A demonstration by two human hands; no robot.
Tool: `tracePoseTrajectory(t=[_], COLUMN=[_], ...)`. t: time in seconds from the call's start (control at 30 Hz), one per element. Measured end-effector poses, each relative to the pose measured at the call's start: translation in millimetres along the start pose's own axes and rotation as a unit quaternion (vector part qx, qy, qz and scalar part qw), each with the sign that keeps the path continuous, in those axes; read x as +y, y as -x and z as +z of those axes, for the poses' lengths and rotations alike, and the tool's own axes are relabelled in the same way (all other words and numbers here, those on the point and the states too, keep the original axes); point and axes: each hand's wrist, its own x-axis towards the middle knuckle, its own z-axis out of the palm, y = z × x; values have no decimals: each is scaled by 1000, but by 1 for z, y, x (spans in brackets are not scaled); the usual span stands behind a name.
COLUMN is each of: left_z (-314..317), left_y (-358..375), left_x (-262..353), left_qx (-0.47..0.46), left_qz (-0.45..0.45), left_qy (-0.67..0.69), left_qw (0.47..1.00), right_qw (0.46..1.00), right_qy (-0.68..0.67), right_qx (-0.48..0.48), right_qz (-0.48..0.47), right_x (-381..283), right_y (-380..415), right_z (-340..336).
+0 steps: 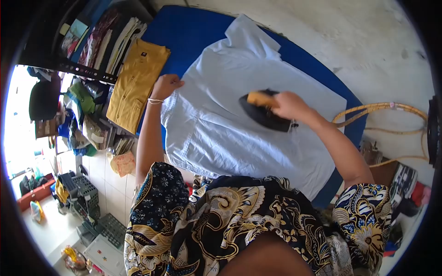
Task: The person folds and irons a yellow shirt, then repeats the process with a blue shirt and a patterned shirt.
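A light blue shirt [221,92] lies spread over a blue ironing surface [189,23], its lower left part wrinkled. My right hand [293,108] is wrapped round the yellow-brown handle of a dark iron [264,115], which rests on the middle of the shirt. The iron's pointed end faces left. At the shirt's left edge, my left hand [165,87] is closed with the fingertips pinching the cloth. Just left of that hand lies a folded mustard-yellow shirt [133,83] with buttons.
A yellowish cord [368,108] loops at the right, near the wall [359,41]. Shelves with folded clothes [122,41] stand at the upper left. Crates [85,188] and a white box [106,255] sit on the tiled floor at the lower left.
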Motion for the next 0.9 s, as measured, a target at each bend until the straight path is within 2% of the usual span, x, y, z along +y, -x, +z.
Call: tracePoseTrajectory(t=[0.03,0.1,0.17,0.23,0.3,0.33,0.37,0.43,0.5,0.6,0.63,0.67,0.7,0.77,0.8,0.83,0.87,0.9], left_z=[0,2,13,28,40,47,53,66,78,83,80,79,78,74,70,64,59,56], left_y=[-1,3,10,25,36,45,56,80,88,90,95,101,104,107,104,95,85,74], left_x=[-1,4,6,32,58,65,72,114,121,110,109,108,106,103,100,97,94,69], left_qx=[-4,7,20,224,253,210,160,67,47,59,71,81,82,42,44,93,141,131], left_qz=[-28,-56,-63,-30,-38,88,210,296,332,339,342,344,341,295,294,289,284,236], left_qy=[-73,-105,-132,-302,-276,-193,-105,-145,-175,-182,-191,-199,-197,-118,-117,-113,-108,-148], left_qw=[997,993,989,926,926,955,959,942,926,921,917,914,915,947,947,946,942,951], right_qw=[997,987,982,988,979,970,920,890,862,894,893,914,932,964,980,990,996,999], right_qy=[-56,-60,-62,-55,-77,-102,-218,-230,-279,-259,-301,-276,-250,-218,-161,-102,-63,-35], right_qx=[28,108,112,98,128,149,129,198,241,201,201,151,102,76,86,98,50,24], right_qz=[53,108,139,106,137,163,300,340,347,304,268,256,242,133,73,12,25,-12], right_x=[24,62,76,93,138,137,140,171,196,202,190,177,161,101,74,49,24,8], right_y=[8,35,79,126,157,166,174,173,163,141,132,121,107,80,68,55,47,43], right_z=[2,3,1,8,24,25,14,7,-7,-15,-10,-6,-4,4,15,25,30,38])
